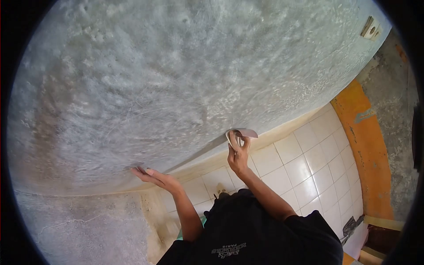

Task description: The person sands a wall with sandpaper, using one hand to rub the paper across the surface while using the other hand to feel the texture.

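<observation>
My right hand (239, 154) is at the lower part of the grey, mottled wall (176, 79), its fingers closed on a curled sheet (249, 133). The sheet looks brownish-pink on one face, with a pale curved edge beside the fingers. To the left, my left hand (160, 177) rests with fingers stretched out against or very near the wall's lower part. Nothing shows in it.
White tiles (309, 176) lie below the wall, with a pale ledge between. An orange band (371, 150) borders the tiles at right. A socket-like fitting (371, 28) sits at upper right. Dark crumpled material (352, 226) is at lower right. Another grey wall (92, 229) stands at lower left.
</observation>
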